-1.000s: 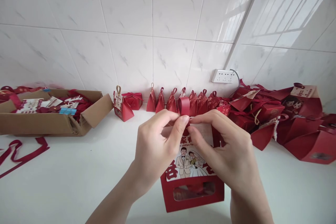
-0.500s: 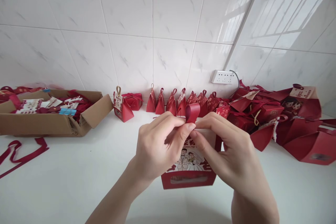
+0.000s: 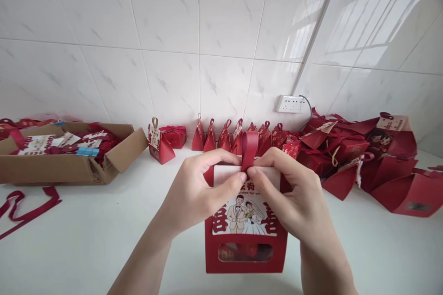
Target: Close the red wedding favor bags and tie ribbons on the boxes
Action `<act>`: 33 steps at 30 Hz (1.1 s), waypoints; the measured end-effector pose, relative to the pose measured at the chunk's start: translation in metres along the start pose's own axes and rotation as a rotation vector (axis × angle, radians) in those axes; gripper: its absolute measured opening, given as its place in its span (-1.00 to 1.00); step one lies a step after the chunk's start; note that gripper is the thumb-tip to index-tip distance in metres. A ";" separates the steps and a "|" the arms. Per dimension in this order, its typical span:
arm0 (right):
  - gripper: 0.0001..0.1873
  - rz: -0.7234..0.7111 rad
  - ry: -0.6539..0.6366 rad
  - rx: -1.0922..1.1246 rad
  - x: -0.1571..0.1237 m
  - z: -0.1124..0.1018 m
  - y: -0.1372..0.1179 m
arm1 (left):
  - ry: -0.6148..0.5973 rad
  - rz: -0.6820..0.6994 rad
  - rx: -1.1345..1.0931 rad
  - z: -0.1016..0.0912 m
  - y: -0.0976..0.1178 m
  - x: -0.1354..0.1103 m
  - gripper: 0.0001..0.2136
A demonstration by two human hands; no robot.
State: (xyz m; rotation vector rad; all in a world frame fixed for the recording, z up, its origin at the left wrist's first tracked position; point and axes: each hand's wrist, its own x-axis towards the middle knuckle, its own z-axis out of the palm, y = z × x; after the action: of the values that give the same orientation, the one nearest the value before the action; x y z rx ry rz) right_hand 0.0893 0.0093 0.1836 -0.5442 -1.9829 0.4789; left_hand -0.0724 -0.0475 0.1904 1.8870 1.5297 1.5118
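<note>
A red gift box [image 3: 246,244] with a bride-and-groom card on its front and a small window stands on the white counter [image 3: 86,239] right before me. A red ribbon loop [image 3: 249,149] sticks up from its top. My left hand [image 3: 199,189] pinches the box top at the base of the loop, thumb against forefinger. My right hand [image 3: 292,193] pinches the same spot from the other side. Both hands are closed on the box top and ribbon.
An open cardboard box [image 3: 69,161] of red ribbons and tags sits at the far left, with a loose red ribbon [image 3: 24,205] in front of it. A row of small red boxes [image 3: 224,138] lines the tiled wall. A pile of red boxes [image 3: 363,156] fills the right, below a wall socket [image 3: 290,103].
The box tilted away half a second ago and now stands upright facing me again. The ribbon loop now points straight up between my fingertips.
</note>
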 end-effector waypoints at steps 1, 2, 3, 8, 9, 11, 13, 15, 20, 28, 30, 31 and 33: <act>-0.81 0.006 -0.005 0.001 0.000 0.000 0.000 | -0.015 -0.009 -0.020 0.000 0.000 0.000 -0.88; -0.82 0.014 -0.013 0.002 0.000 -0.001 -0.001 | -0.030 -0.017 -0.036 0.000 0.001 0.000 -0.87; -0.82 0.022 -0.020 0.004 0.000 -0.001 -0.001 | -0.041 -0.024 -0.048 0.000 0.001 0.000 -0.86; -0.81 0.048 -0.035 0.024 0.000 -0.003 -0.002 | -0.023 -0.043 -0.063 0.001 0.000 0.000 -0.88; -0.81 0.055 -0.037 0.031 0.000 -0.003 -0.002 | -0.020 -0.051 -0.071 0.002 0.000 0.000 -0.88; -0.80 0.071 -0.045 0.042 0.000 -0.004 -0.002 | -0.026 -0.077 -0.090 0.003 0.000 0.000 -0.88; -0.81 0.083 -0.057 0.056 0.000 -0.004 -0.002 | -0.033 -0.101 -0.104 0.004 0.001 0.000 -0.87; -0.81 0.096 -0.073 0.080 0.000 -0.005 -0.002 | -0.017 -0.109 -0.112 0.005 0.001 0.000 -0.88; -0.83 0.119 -0.142 0.199 0.003 -0.008 0.001 | 0.037 -0.143 -0.154 0.007 0.001 -0.001 -0.91; -0.82 0.140 -0.184 0.211 0.004 -0.009 0.005 | 0.033 -0.155 -0.187 0.009 0.000 0.000 -0.90; -0.82 0.143 -0.177 0.210 0.004 -0.009 0.005 | 0.033 -0.132 -0.180 0.009 -0.001 0.000 -0.90; -0.82 0.146 -0.171 0.205 0.004 -0.009 0.004 | 0.023 -0.119 -0.184 0.009 -0.002 0.001 -0.90; -0.83 0.160 -0.167 0.189 0.005 -0.008 0.004 | -0.013 -0.090 -0.196 0.009 -0.003 0.001 -0.90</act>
State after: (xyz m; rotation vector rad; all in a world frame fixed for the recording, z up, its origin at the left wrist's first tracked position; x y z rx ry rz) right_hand 0.0953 0.0156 0.1884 -0.5606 -2.0328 0.8257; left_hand -0.0666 -0.0422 0.1852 1.6926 1.3853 1.5455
